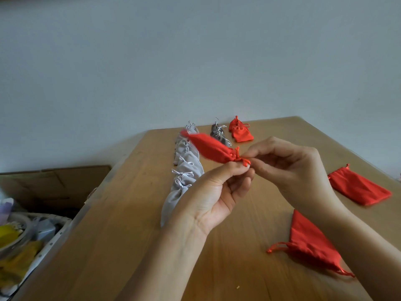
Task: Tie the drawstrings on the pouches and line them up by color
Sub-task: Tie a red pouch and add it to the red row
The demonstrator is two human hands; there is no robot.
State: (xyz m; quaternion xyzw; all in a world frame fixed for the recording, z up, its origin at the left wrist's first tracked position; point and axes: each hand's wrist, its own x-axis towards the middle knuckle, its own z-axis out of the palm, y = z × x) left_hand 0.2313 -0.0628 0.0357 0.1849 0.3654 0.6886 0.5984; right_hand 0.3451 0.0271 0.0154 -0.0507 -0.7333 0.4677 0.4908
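A soft red pouch (208, 147), its neck gathered tight, is held above the wooden desk (130, 235). The left hand (217, 192) and right hand (288, 168) each pinch its thin drawstring (240, 158). Behind it runs a row of pale grey pouches (186, 170).

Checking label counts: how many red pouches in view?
5. Held red pouch between left hand and right hand; two far red pouches, touching; right-edge red pouch; near red pouch beside the right forearm. Arms may hide more.

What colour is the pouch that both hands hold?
The pouch is red, best seen in head view.
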